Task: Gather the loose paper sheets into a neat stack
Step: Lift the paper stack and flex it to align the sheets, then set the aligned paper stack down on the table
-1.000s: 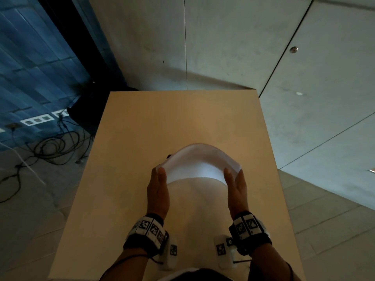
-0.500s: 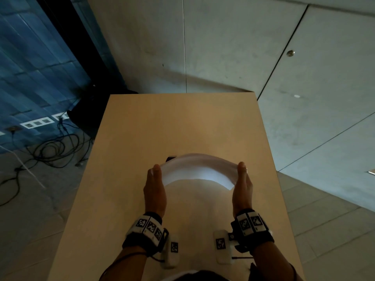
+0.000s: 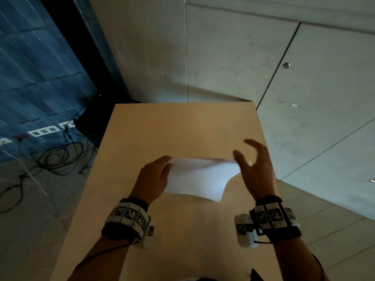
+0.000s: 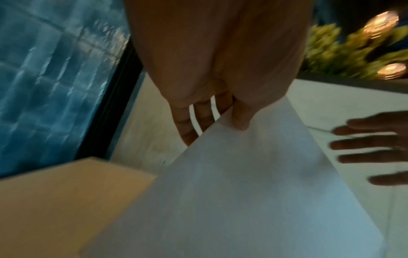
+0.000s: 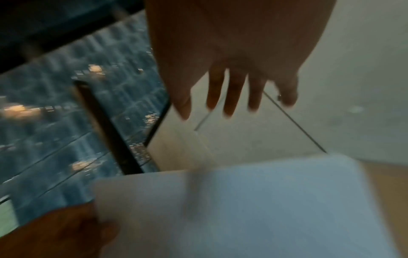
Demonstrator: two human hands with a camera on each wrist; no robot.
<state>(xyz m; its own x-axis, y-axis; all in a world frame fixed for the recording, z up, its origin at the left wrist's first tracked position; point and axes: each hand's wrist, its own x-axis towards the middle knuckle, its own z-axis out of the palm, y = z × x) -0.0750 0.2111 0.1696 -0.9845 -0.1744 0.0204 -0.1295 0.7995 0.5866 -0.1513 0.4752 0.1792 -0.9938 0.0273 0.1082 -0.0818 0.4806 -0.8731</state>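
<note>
A bundle of white paper sheets (image 3: 199, 178) hangs in the air above the tan table (image 3: 182, 128). My left hand (image 3: 154, 177) pinches its left edge, thumb (image 4: 240, 118) on top and fingers underneath. The same paper sheets (image 4: 253, 192) fill the lower part of the left wrist view and, blurred, the paper sheets (image 5: 243, 209) fill the lower right wrist view. My right hand (image 3: 253, 165) is at the paper's right edge with fingers (image 5: 232, 94) spread and straight, gripping nothing. Whether it touches the paper I cannot tell.
The table's right edge (image 3: 267, 159) lies just under my right hand, with concrete floor (image 3: 304, 138) beyond. Cables (image 3: 50, 157) and a dark object (image 3: 89, 126) lie on the floor left of the table. A wall (image 3: 152, 47) stands behind the far edge.
The arched sheets, earlier pressed between both palms on the table, are now lifted and flattened. My left hand has taken hold of the left edge; my right hand has come off and spread open.
</note>
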